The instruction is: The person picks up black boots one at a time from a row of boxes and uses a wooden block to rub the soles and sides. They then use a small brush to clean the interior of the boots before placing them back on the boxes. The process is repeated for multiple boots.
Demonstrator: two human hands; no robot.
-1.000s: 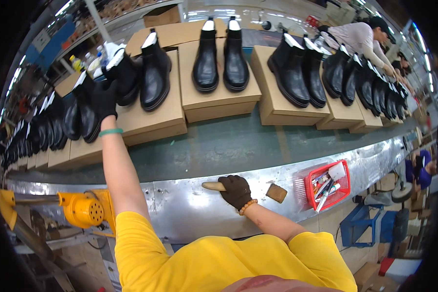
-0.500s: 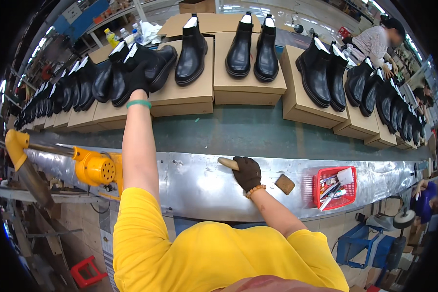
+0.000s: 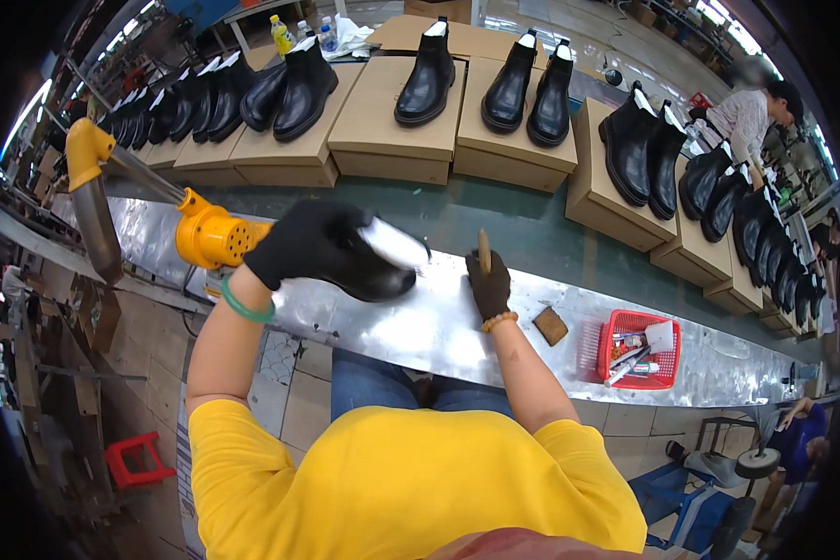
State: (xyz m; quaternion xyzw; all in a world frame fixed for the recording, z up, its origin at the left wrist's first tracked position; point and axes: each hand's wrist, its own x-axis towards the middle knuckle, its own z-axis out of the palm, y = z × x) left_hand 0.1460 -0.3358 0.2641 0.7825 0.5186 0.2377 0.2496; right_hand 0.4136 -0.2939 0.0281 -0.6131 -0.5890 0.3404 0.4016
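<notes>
Boots (image 3: 509,89) on boxes (image 3: 397,117); basket (image 3: 663,383) (right) on bench (image 3: 562,364)

The left grip (image 3: 299,241) held a black boot (image 3: 369,280) over the metal table (image 3: 429,327), while by its far edge the right grip (image 3: 490,289) clasped a tan tool (image 3: 484,246).

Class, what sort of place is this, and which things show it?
Probably a shoe factory's work line: black boots stand in a long row on cardboard boxes, and the gloved left hand holds another boot over a metal bench.
</notes>
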